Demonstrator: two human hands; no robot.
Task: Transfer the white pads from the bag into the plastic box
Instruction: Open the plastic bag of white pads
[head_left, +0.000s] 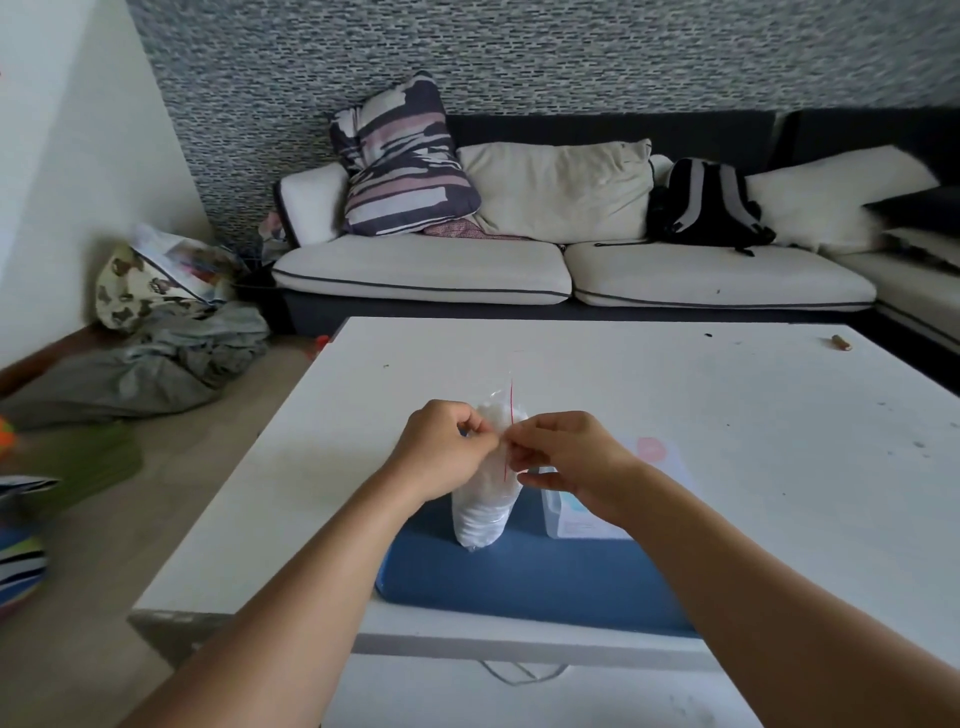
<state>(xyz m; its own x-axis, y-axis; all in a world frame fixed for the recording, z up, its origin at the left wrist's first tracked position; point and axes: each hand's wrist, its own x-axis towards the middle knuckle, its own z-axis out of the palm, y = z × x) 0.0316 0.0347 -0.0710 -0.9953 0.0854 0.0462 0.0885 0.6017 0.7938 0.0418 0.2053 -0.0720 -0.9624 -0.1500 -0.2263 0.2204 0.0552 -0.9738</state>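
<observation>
- While the bag stands upright on the blue mat, left hand and right hand pinch its sealed top
- Pads inside; plastic box just beside, unfilled as far as visible

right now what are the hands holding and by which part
Both the left hand and the right hand pinch the clear bag of white pads at its top, by the red seal line.
</observation>
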